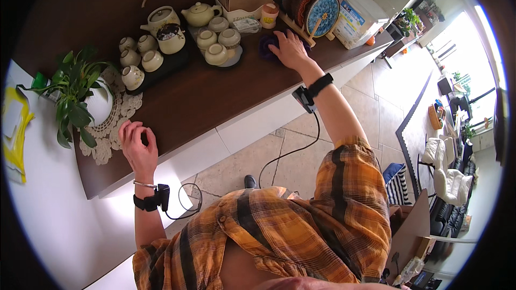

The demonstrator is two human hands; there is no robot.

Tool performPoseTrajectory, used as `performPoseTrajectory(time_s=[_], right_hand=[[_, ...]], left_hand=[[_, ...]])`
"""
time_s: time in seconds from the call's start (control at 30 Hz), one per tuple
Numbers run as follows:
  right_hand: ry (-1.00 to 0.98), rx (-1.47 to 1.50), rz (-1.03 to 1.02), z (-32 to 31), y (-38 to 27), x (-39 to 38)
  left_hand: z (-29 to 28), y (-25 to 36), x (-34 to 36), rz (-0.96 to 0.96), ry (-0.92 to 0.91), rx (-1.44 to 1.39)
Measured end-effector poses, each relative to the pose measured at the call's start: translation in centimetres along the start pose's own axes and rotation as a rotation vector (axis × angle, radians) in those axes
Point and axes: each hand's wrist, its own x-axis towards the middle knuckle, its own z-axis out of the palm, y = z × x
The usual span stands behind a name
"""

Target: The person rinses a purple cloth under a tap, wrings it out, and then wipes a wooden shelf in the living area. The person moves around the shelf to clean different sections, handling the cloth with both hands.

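Note:
My right hand (293, 51) is on the dark brown countertop with its fingers curved over a bunched dark purple cloth (265, 48), whose folds show beside the thumb. Part of the cloth is hidden under the palm. Just past that hand stand a peach-coloured jar (269, 16) and a wooden rack with round patterned plates (322, 16). At the counter's near left edge, my left hand (138, 147) hovers or rests beside a lace doily (115, 129). Its fingers are loosely bent, the thumb is apart, and nothing shows in it.
Cups (152, 60), a kettle-like pot (161, 17) and a teapot (200, 14) crowd the counter's back. A white-potted plant (99, 102) stands on the doily at left. A lidded plastic box (357, 19) is at the right end. Cables (293, 150) hang from both wrist devices.

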Motion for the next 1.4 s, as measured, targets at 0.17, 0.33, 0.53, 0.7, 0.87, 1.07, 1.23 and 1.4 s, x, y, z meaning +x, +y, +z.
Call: performPoseTrajectory(time_s=[0.17,0.33,0.53,0.7,0.87,1.07,1.23,1.4], right_hand=[[-0.035,-0.003,-0.162,-0.5,-1.1,-0.5],[-0.116,0.094,-0.521,-3.0,-1.6,-6.1],[-0.196,0.145,-0.406,-3.2,0.7,-0.2],[-0.156,0.057,-0.281,-1.1,0.8,2.8],[-0.197,0.142,-0.519,-3.6,-2.5,-4.9],[-0.328,0.316,-0.665,-5.8,-3.7,-8.4],[-0.110,0.076,-0.096,-3.7,-0.9,-2.6],[-0.010,0.074,-0.388,-2.2,-4.6,-7.5]], left_hand=[[0.0,0.0,0.0,-0.008,0.015,-0.017],[-0.1,0.1,-0.1,-0.032,0.003,-0.036],[-0.1,0.0,-0.1,0.013,0.025,-0.060],[-0.1,-0.1,-0.1,-0.004,0.010,-0.057],[-0.1,-0.1,-0.1,0.016,0.013,-0.049],[-0.1,0.0,0.0,0.017,0.007,-0.043],[-0.1,-0.1,-0.1,0.005,0.002,-0.057],[-0.1,-0.2,-0.1,0.023,0.010,-0.035]])
